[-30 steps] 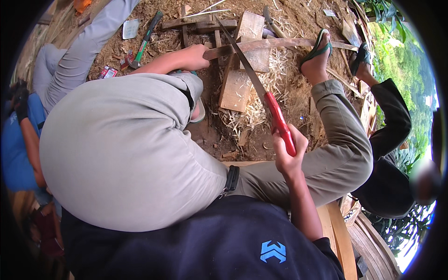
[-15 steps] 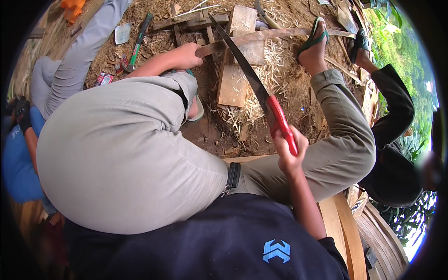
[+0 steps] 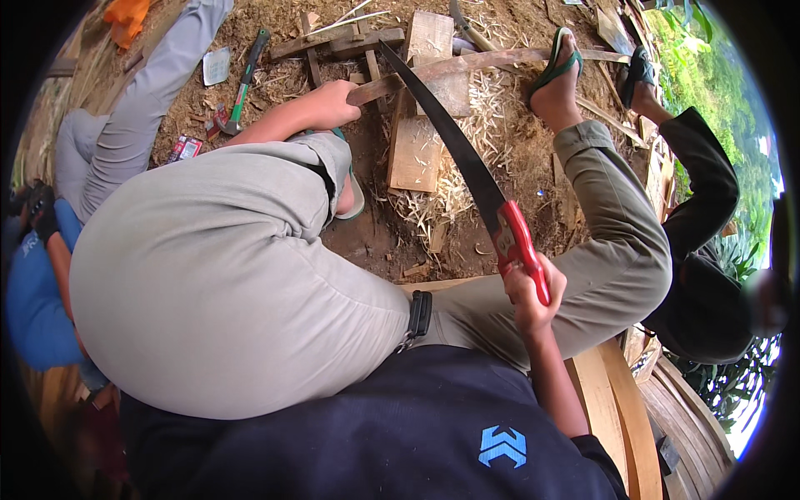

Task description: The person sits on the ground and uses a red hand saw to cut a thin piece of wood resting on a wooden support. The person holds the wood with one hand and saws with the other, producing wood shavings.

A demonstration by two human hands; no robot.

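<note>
My right hand (image 3: 533,296) grips the red handle of a curved pruning saw (image 3: 467,162). The saw's dark blade runs up and left, and its tip lies across a long thin strip of wood (image 3: 492,60). My left hand (image 3: 329,104) reaches out over my bent left knee and clamps down on the left end of that strip. My right foot in a green sandal (image 3: 557,71) stands on the strip's right part. Under the blade, flat boards (image 3: 417,142) and pale wood shavings (image 3: 454,192) lie on the dirt.
A green-handled hammer (image 3: 242,83) lies on the ground at upper left, beside a person in grey trousers (image 3: 133,108). Another person in dark clothes (image 3: 708,250) sits at my right. Curved wooden planks (image 3: 617,408) lie at lower right. A person in blue (image 3: 37,292) is at left.
The saw has slid along the cut: my right hand and the red handle drew back toward me and slightly right. My left hand stayed pressed on the strip.
</note>
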